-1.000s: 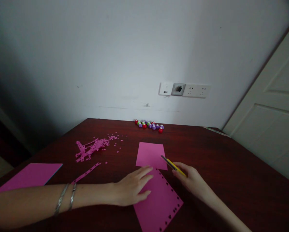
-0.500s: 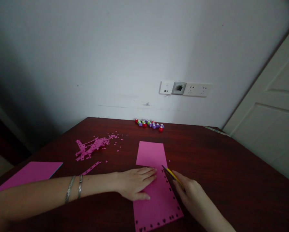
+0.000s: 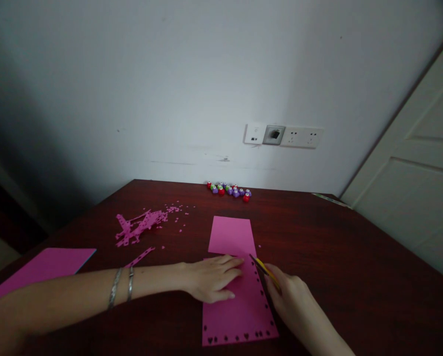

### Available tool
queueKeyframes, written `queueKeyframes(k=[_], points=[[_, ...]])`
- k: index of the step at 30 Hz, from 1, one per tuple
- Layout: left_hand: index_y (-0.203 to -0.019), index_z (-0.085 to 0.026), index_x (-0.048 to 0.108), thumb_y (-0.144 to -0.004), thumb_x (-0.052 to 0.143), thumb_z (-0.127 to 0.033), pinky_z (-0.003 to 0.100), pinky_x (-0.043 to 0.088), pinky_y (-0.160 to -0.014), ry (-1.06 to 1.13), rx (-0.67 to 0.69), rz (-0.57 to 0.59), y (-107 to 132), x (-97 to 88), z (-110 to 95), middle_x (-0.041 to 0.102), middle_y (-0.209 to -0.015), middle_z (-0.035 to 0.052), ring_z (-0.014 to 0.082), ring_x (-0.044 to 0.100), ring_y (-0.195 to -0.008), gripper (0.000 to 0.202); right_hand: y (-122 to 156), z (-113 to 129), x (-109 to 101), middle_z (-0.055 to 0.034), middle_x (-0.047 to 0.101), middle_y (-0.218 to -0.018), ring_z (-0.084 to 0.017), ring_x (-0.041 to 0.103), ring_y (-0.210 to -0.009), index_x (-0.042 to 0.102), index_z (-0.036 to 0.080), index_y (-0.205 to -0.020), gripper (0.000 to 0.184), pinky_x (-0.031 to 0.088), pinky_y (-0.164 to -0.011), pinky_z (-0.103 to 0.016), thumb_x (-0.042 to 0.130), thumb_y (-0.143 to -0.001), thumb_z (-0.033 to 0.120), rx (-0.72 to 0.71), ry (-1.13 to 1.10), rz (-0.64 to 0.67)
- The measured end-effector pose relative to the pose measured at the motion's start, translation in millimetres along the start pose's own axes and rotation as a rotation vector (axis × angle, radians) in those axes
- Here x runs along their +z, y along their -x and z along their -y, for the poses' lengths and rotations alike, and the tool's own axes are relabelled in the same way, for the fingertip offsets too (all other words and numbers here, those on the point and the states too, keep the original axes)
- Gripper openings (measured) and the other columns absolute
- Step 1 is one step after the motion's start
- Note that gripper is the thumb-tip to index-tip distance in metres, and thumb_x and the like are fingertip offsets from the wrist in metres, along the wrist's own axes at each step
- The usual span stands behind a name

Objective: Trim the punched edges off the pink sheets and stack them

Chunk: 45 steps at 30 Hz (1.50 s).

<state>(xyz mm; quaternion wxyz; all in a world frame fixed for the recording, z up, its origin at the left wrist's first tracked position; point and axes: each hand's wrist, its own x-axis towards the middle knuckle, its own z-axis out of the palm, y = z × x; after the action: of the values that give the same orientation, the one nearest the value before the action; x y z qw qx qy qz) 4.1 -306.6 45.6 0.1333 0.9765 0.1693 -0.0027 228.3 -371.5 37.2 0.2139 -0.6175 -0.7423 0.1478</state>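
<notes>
A pink sheet with small punched holes along its bottom and right edges lies in front of me. My left hand presses flat on its left part, fingers spread, palm down. Above it lies a plain pink sheet, its lower edge meeting or overlapped by the punched one; which, I cannot tell. My right hand is wrapped round a yellow utility knife with a dark pointed blade. The blade's tip rests by the punched sheet's upper right corner.
Pink strips and punched bits are heaped at the left, with one loose strip nearer. A pink stack lies under my left forearm's far side. Small red, green and purple figures stand by the wall below sockets.
The punched sheet has turned slightly and its bottom edge has shifted away from me, now nearly level. My left hand has slid a little right with it; the knife has barely moved.
</notes>
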Motion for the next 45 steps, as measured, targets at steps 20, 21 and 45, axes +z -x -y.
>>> queueKeyframes(k=[20, 21, 45], points=[[-0.137, -0.004, 0.030, -0.084, 0.045, -0.054, 0.039, 0.025, -0.105, -0.068, 0.074, -0.011, -13, -1.6, 7, 0.031, -0.141, 0.0228, 0.0310, 0.032, -0.129, 0.075, 1, 11, -1, -0.0068, 0.072, -0.072, -0.023, 0.070, -0.069, 0.062, 0.021, -0.104, 0.033, 0.049, -0.059, -0.026, 0.035, -0.086, 0.022, 0.000, 0.001, -0.018], [-0.137, -0.005, 0.031, -0.083, 0.046, -0.054, 0.040, 0.025, -0.105, -0.065, 0.077, -0.013, -13, -1.1, 8, 0.032, -0.141, 0.0222, 0.0309, 0.032, -0.129, 0.074, 1, 11, -1, -0.0067, 0.072, -0.072, -0.023, 0.069, -0.068, 0.062, 0.021, -0.104, 0.033, 0.049, -0.058, -0.026, 0.035, -0.086, 0.023, -0.004, -0.004, -0.026], [-0.137, -0.006, 0.033, -0.081, 0.048, -0.057, 0.037, 0.026, -0.105, -0.050, 0.108, 0.025, -18, -7.1, 11, 0.033, -0.142, 0.0183, 0.0290, 0.036, -0.126, 0.077, 10, 12, 8, -0.0058, 0.070, -0.064, -0.021, 0.068, -0.059, 0.063, 0.021, -0.094, 0.027, 0.044, -0.050, -0.023, 0.037, -0.086, 0.018, 0.051, 0.114, -0.062]])
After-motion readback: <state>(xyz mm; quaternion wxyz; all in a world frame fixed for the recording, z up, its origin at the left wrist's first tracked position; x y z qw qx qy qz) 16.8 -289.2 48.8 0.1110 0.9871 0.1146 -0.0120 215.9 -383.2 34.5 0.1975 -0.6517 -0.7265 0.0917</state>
